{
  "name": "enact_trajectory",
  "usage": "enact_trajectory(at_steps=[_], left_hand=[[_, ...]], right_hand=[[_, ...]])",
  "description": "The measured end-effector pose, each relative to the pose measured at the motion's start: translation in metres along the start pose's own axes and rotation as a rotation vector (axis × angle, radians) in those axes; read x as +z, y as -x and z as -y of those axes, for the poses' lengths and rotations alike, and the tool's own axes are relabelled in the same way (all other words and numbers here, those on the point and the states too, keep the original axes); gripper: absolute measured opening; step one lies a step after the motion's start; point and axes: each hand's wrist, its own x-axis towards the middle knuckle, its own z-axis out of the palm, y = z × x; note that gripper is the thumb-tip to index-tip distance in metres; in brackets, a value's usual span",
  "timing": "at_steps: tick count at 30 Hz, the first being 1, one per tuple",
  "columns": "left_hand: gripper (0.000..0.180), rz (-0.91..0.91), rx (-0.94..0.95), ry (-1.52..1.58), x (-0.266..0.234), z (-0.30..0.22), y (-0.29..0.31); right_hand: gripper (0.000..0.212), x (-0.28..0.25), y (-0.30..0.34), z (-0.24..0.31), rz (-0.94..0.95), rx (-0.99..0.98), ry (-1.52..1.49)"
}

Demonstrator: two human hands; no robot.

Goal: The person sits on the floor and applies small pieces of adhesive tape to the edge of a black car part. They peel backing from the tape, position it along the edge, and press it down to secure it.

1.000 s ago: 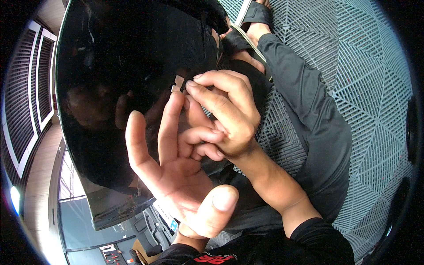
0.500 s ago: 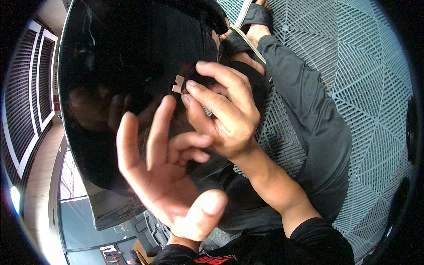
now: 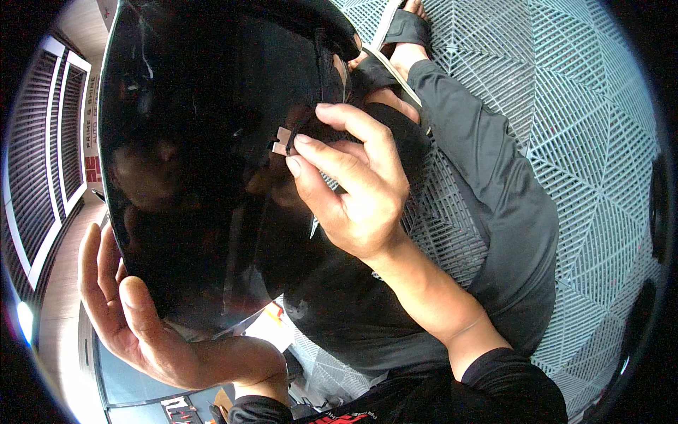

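Observation:
A large glossy black panel [image 3: 205,233] with a curved rim takes up the left and middle of the view, mirroring hands and surroundings. Wrapped round its lower left edge is my left hand [image 3: 166,350], thumb on the front side, other fingers beyond the rim. My right hand [image 3: 364,187] is closed in a pinch over the panel's right part. Thumb and fingertips hold something small and dark that they mostly hide. Against them shows a small notched, pale copper-coloured tab [image 3: 282,140]; I cannot tell whether it is solid or a reflection.
My outstretched leg in dark trousers [image 3: 487,169] lies to the right, on grey slatted floor tiles [image 3: 593,141]. A sandalled foot [image 3: 409,32] is at the top. A slatted wall panel [image 3: 28,169] stands at the far left. Hand tools [image 3: 182,408] hang at the lower left.
My left hand has moved left and down from beside my right hand to the panel's edge. The panel's lower edge has shifted, showing a bright patch behind. My right hand keeps its pinch.

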Motion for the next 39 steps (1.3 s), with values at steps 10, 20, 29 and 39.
enact_trajectory(at_steps=[10, 20, 29, 39], left_hand=[[0.084, 0.157, -0.100, 0.312, 0.000, 0.006, -0.003], [0.088, 0.207, -0.129, 0.275, -0.007, 0.006, -0.003], [0.090, 0.243, -0.117, 0.260, -0.012, 0.010, -0.002], [0.092, 0.269, -0.116, 0.254, -0.013, 0.010, -0.003]], right_hand=[[0.025, 0.002, -0.002, 0.002, -0.010, -0.014, 0.013], [0.025, 0.002, -0.002, 0.004, -0.018, -0.001, 0.025], [0.023, 0.003, -0.005, 0.009, -0.026, 0.037, 0.036], [0.021, 0.000, -0.008, 0.010, -0.030, 0.058, 0.060]])
